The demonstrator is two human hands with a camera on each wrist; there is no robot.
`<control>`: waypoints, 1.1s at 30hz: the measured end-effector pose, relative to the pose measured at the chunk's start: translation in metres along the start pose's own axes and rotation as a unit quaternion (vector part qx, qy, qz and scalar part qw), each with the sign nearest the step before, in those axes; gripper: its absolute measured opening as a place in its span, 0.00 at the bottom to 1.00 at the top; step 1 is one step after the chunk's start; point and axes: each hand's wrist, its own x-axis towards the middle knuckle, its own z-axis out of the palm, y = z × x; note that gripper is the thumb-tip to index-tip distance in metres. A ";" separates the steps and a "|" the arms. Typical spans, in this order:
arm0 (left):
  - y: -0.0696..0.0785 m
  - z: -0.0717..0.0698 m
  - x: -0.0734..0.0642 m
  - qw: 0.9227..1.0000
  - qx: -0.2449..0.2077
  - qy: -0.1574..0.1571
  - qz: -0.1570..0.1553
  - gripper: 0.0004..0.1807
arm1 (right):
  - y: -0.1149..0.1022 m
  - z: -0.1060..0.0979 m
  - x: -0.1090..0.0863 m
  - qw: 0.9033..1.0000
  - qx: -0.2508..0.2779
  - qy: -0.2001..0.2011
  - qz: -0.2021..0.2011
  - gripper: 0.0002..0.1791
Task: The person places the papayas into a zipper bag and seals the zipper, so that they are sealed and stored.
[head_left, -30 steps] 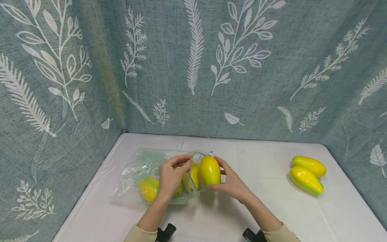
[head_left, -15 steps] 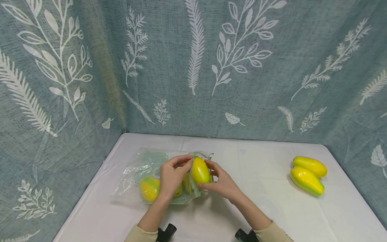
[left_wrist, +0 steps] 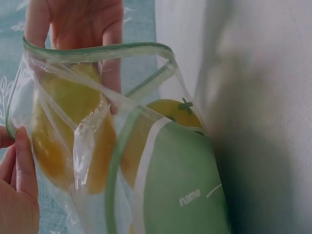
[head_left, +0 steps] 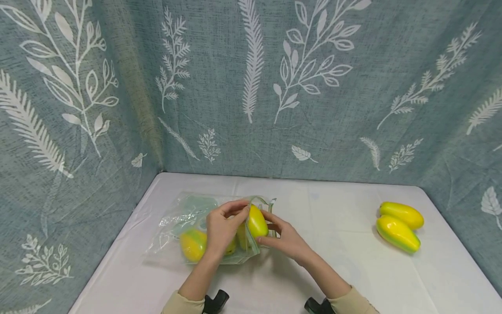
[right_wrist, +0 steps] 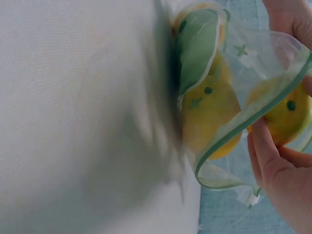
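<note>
A clear zip bag [head_left: 166, 237] with a green-edged mouth lies on the white table, mouth facing right. My left hand [head_left: 222, 226] pinches the mouth's edge between thumb and fingers and keeps it spread. My right hand [head_left: 288, 239] grips a yellow mango [head_left: 258, 221] whose far end is inside the mouth. In the left wrist view, the mango [left_wrist: 68, 117] shows through the clear film. Another mango [head_left: 193, 245] lies deeper in the bag, and others are partly hidden behind my left hand. The right wrist view shows a mango [right_wrist: 214, 117] behind the film near the green rim [right_wrist: 243, 117].
Two yellow-green mangoes, a front one [head_left: 398, 234] and a rear one [head_left: 401, 215], lie side by side at the table's right. A leaf-patterned teal curtain [head_left: 219, 87] hangs behind and beside the white table [head_left: 333, 196].
My right hand has moved left, bringing the mango from outside the bag into its mouth. My left hand has stayed at the bag's edge.
</note>
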 end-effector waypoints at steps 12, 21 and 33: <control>0.002 0.005 0.000 1.000 -0.002 0.002 -0.018 0.09 | 0.004 0.008 0.008 0.999 0.016 0.038 -0.023 0.24; 0.005 0.003 -0.001 1.000 0.002 0.006 -0.014 0.09 | 0.004 0.011 0.010 0.998 0.037 0.034 -0.025 0.21; 0.005 0.003 -0.001 1.000 0.017 0.015 -0.011 0.09 | 0.007 0.005 0.005 0.997 0.069 -0.019 -0.036 0.26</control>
